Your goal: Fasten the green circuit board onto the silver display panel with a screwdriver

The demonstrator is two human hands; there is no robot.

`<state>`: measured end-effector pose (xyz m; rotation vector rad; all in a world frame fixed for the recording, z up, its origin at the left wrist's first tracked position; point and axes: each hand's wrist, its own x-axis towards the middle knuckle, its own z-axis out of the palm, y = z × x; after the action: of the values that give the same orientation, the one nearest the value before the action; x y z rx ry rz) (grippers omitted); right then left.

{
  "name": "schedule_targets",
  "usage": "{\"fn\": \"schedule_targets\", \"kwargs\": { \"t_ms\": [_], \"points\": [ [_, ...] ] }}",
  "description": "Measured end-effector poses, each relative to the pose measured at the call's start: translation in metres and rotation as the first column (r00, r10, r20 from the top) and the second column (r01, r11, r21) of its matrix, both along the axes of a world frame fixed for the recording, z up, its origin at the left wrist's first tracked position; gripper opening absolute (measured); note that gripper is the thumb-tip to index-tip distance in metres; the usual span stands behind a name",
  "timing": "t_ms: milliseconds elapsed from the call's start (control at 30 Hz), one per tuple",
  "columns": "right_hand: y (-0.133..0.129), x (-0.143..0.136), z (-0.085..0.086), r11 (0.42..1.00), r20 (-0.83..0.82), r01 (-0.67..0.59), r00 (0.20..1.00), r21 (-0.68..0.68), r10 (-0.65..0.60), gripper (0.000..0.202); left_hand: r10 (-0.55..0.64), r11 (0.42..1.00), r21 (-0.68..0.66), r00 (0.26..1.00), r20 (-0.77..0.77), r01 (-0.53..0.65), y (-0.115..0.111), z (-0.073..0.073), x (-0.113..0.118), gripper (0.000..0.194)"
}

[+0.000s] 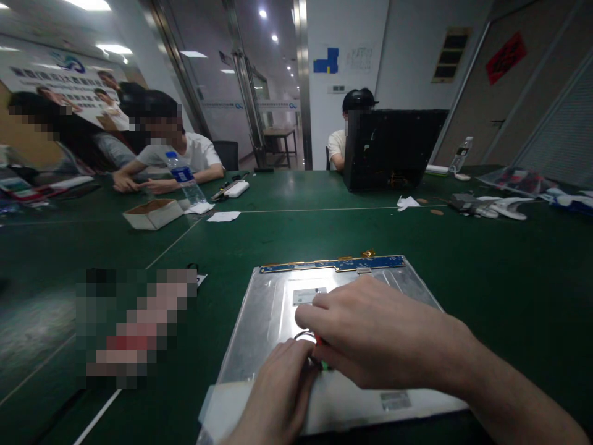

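Observation:
A flat display panel [269, 309] with a silvery metal back lies in front of me, a blue circuit board strip [296, 266] along its far edge. Over its middle, my right hand [365, 327] is closed, fingers curled downward. A small red part [319, 340] peeks out beneath them; what they grip is mostly hidden. My left hand [282, 383] is beside it, lower and to the left, its fingers closed around a thin dark wire [303, 334] that loops toward the right hand. A bit of green [325, 366] shows between the hands.
A blurred-out item [143, 321] lies left of the panel on the green table [296, 228]. Farther off are an open box [154, 214], a water bottle [181, 176], paper scraps [223, 216], a large black monitor-like casing [393, 148] and gloves [495, 206]. Several people sit across the table.

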<state>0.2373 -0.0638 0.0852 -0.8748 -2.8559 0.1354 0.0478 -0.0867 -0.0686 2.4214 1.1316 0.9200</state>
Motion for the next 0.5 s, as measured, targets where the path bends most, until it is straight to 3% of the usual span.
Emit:
{"fn": "schedule_targets", "kwargs": {
  "t_ms": [167, 333, 500],
  "points": [
    [-0.0003, -0.0007, 0.0009, 0.999, 0.003, 0.035, 0.999, -0.023, -0.035, 0.006, -0.016, 1.000, 0.023, 1.000, 0.020, 0.016, 0.0004, -0.0003, -0.0015, 0.015],
    [-0.0018, 0.0013, 0.0034, 0.998, 0.018, -0.017, 1.000, -0.053, 0.018, 0.016, 0.002, 1.000, -0.010, 1.000, -0.005, -0.002, -0.0003, -0.0022, -0.0022, 0.013],
    [-0.0015, 0.0008, 0.0015, 1.000, 0.014, -0.008, 1.000, 0.009, 0.008, 0.009, 0.006, 1.000, -0.014, 1.000, -0.006, -0.006, -0.0003, -0.0004, -0.0007, 0.014]
  ]
}}
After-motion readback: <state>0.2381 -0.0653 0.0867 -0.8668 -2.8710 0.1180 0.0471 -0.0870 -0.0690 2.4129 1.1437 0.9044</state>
